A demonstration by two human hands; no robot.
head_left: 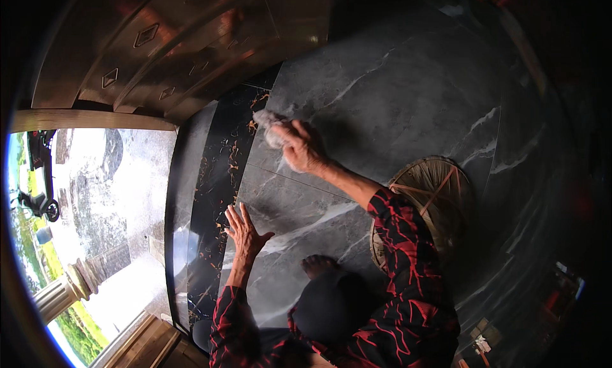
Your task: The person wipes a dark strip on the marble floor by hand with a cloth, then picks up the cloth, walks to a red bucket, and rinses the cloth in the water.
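My right hand [303, 146] is stretched forward over the grey marbled floor [382, 100], its fingers closed on a crumpled whitish cloth [268, 120]. The cloth touches the floor beside the black patterned border strip [237, 138]. Nearer to me, my left hand [247, 233] rests flat on the floor at the strip's inner edge, fingers spread and thumb out to the right, holding nothing. Below it and to the right, a bare foot [319, 264] shows by my dark-clad knee [335, 304].
A round woven basket-like object [440, 196] with crossed bands sits right of my right forearm, partly hidden by the sleeve. A brown panelled door [159, 43] stands at the upper left. Through the doorway on the left are bright paving [127, 196], a column [64, 294] and a parked two-wheeler [41, 176].
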